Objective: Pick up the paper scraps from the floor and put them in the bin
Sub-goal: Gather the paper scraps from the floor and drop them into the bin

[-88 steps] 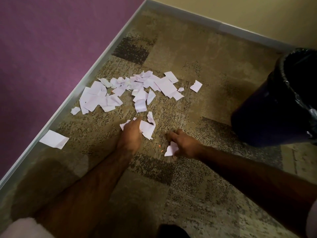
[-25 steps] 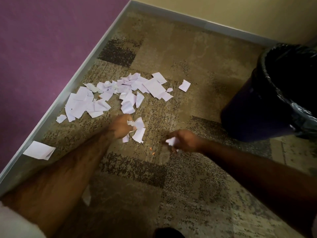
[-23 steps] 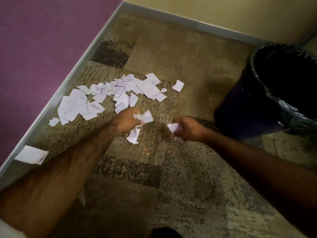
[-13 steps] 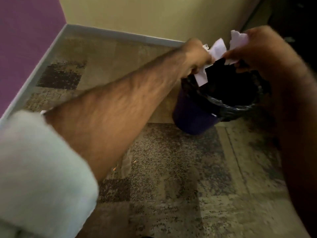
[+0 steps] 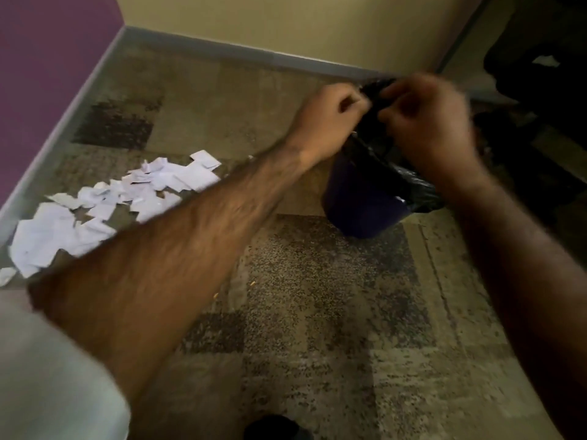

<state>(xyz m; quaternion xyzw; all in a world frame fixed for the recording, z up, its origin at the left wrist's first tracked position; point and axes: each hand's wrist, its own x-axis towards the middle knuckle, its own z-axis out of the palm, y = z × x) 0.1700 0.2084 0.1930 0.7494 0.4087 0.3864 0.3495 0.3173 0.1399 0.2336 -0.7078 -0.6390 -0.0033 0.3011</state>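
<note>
1. The left hand (image 5: 330, 119) and right hand (image 5: 427, 128) hover side by side over the bin (image 5: 365, 201), fingers curled; motion blur hides whether either holds anything.
2. The dark bin, lined with a black bag (image 5: 409, 182), stands on the carpet (image 5: 317, 296) near the back wall.
3. White paper scraps (image 5: 104, 204) lie scattered on the carpet along the left wall.

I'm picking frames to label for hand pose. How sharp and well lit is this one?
Head view: both hands, left hand and right hand, are motion-smeared over the bin, so fingers blur together; light is dim and warm, the far right nearly black; the paper scraps are soft-edged but readable; wall lines bow from the wide lens.
</note>
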